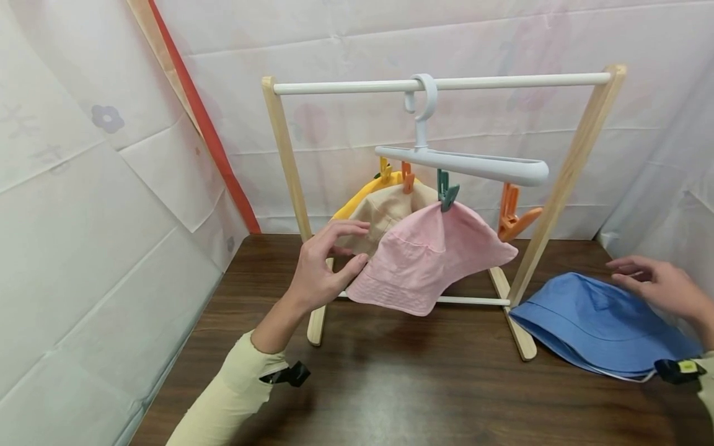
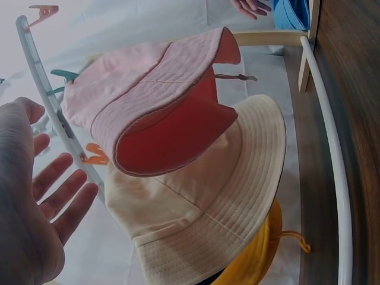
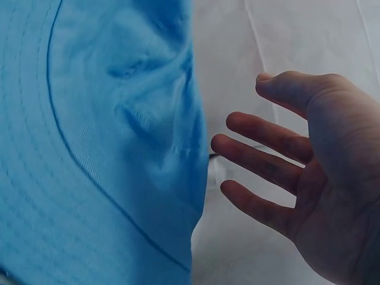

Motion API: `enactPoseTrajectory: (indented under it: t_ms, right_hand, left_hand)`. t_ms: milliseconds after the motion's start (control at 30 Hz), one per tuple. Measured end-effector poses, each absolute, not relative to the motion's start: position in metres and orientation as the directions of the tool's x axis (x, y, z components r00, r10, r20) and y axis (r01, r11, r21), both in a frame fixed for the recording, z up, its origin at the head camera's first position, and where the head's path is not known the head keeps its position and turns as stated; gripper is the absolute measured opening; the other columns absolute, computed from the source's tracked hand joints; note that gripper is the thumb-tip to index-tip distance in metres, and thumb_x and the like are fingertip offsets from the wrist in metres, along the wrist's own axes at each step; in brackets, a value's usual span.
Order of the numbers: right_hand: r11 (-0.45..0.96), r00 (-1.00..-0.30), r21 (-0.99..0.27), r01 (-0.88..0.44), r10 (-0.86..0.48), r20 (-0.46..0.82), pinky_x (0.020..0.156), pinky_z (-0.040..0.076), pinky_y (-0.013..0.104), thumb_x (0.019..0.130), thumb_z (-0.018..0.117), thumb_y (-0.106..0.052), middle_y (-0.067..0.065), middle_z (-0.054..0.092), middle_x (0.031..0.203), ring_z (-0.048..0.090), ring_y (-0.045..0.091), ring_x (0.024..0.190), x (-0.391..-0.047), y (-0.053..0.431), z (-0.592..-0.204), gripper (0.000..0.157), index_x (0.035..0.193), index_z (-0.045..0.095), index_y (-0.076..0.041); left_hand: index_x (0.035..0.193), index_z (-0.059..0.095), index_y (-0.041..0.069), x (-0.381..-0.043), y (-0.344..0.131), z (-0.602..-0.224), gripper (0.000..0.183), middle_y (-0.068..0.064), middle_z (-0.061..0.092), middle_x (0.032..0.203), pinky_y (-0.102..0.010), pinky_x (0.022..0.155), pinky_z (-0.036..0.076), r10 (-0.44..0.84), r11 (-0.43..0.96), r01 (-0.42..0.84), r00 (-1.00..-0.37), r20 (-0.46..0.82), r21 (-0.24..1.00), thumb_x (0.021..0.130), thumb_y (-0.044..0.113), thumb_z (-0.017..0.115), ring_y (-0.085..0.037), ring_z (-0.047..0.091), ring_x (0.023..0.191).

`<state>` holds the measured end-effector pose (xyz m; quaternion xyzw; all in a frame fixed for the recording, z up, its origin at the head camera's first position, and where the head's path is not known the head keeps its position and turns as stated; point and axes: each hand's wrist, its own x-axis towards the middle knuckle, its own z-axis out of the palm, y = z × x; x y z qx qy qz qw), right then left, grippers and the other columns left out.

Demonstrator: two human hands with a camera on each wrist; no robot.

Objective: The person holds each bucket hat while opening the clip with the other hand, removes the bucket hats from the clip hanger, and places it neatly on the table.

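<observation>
A pink bucket hat (image 1: 413, 260) hangs from a green clothespin (image 1: 447, 191) on a white hanger (image 1: 463, 162). Behind it hang a beige bucket hat (image 2: 196, 208) and a yellow hat (image 2: 255, 255), each from its own clip. My left hand (image 1: 319, 263) is beside the pink hat's left edge, fingers apart and gripping nothing; the left wrist view shows a gap between them. On the table at the right lies a blue bucket hat (image 1: 602, 322). My right hand (image 1: 664, 288) hovers over its far right side, fingers loosely bent, with nothing held in the right wrist view.
The hanger hooks over the white top bar (image 1: 346, 87) of a wooden rack (image 1: 580, 167) on the dark wood table (image 1: 379, 390). An orange clothespin (image 1: 510, 217) with no hat dangles at the hanger's right end. Pale sheets (image 1: 134, 248) enclose the back and sides.
</observation>
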<state>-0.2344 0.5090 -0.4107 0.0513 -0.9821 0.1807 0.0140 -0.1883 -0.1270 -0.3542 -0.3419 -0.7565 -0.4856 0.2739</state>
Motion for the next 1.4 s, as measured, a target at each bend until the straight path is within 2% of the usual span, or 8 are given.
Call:
enactPoseTrajectory:
  t_ms: [133,333,433,567,1100,1233,1333,1400]
  right_hand:
    - [0.922,-0.992,-0.369,-0.117,-0.094,0.079,0.064,0.058,0.036,0.111,0.069,-0.013,0.051,0.065,0.126,0.069,0.061,0.100,-0.233,0.503,-0.409,0.039,0.137,0.063,0.016]
    - [0.907,-0.985,-0.396,-0.147,-0.096,0.145,0.060,0.050,0.021,0.111,0.070,-0.013,0.049,0.067,0.128,0.072,0.058,0.098,-0.230,0.493,-0.405,0.037,0.135,0.066,0.015]
    - [0.901,-0.979,-0.402,-0.164,-0.099,0.176,0.060,0.048,0.017,0.111,0.071,-0.016,0.047,0.069,0.128,0.075,0.014,0.087,-0.230,0.488,-0.402,0.038,0.135,0.068,0.012]
    - [0.885,-0.971,-0.424,-0.191,-0.107,0.214,0.061,0.048,0.015,0.112,0.071,-0.019,0.043,0.072,0.128,0.040,-0.032,0.089,-0.232,0.480,-0.398,0.037,0.136,0.070,0.009]
    - [0.828,-0.940,-0.492,-0.270,-0.116,0.320,0.070,0.040,-0.005,0.112,0.070,-0.016,0.044,0.071,0.130,0.041,-0.038,0.091,-0.227,0.445,-0.377,0.036,0.138,0.069,0.010]
    - [0.814,-0.931,-0.507,-0.285,-0.108,0.349,0.071,0.041,-0.005,0.112,0.071,-0.019,-0.011,0.082,0.111,0.044,-0.037,0.093,-0.225,0.438,-0.370,0.036,0.136,0.071,0.007]
    - [0.806,-0.923,-0.513,-0.295,-0.101,0.371,0.072,0.041,-0.006,0.113,0.070,-0.019,-0.050,0.055,0.105,0.046,-0.037,0.093,-0.223,0.432,-0.367,0.035,0.136,0.072,0.007]
    - [0.804,-0.921,-0.516,-0.296,-0.096,0.378,0.073,0.041,-0.006,0.113,0.070,-0.018,-0.057,0.048,0.104,0.045,-0.038,0.094,-0.222,0.429,-0.365,0.035,0.136,0.071,0.007]
  left_hand:
    - [0.129,0.074,-0.002,-0.189,-0.128,-0.358,0.035,-0.021,0.078,0.135,-0.050,0.083,0.072,0.247,0.288,0.783,-0.617,0.747,0.552,0.096,0.009,0.077,-0.038,0.076,0.126]
    - [0.128,0.074,-0.002,-0.189,-0.128,-0.361,0.035,-0.019,0.079,0.135,-0.045,0.082,0.072,0.243,0.302,0.773,-0.628,0.739,0.558,0.094,0.007,0.079,-0.034,0.075,0.128]
    - [0.127,0.075,-0.002,-0.190,-0.128,-0.362,0.034,-0.019,0.079,0.135,-0.044,0.081,0.072,0.243,0.297,0.774,-0.628,0.739,0.559,0.094,0.004,0.079,-0.030,0.076,0.129]
    - [0.127,0.075,-0.002,-0.191,-0.128,-0.363,0.034,-0.019,0.079,0.134,-0.040,0.083,0.072,0.236,0.290,0.771,-0.631,0.739,0.567,0.094,0.003,0.079,-0.027,0.075,0.130]
    - [0.134,0.074,-0.001,-0.196,-0.128,-0.369,0.039,-0.017,0.079,0.135,-0.035,0.086,0.071,0.234,0.295,0.742,-0.666,0.708,0.601,0.095,0.005,0.079,-0.021,0.074,0.130]
    - [0.135,0.074,0.000,-0.196,-0.128,-0.370,0.040,-0.017,0.078,0.136,-0.035,0.086,0.071,0.237,0.304,0.732,-0.678,0.696,0.610,0.095,0.005,0.080,-0.025,0.074,0.130]
    - [0.135,0.074,0.001,-0.197,-0.127,-0.371,0.040,-0.017,0.078,0.136,-0.036,0.087,0.071,0.239,0.309,0.728,-0.682,0.691,0.612,0.096,0.005,0.079,-0.030,0.075,0.130]
    - [0.136,0.074,0.002,-0.198,-0.127,-0.372,0.040,-0.017,0.078,0.136,-0.038,0.087,0.071,0.239,0.313,0.723,-0.687,0.686,0.616,0.097,0.007,0.079,-0.032,0.075,0.129]
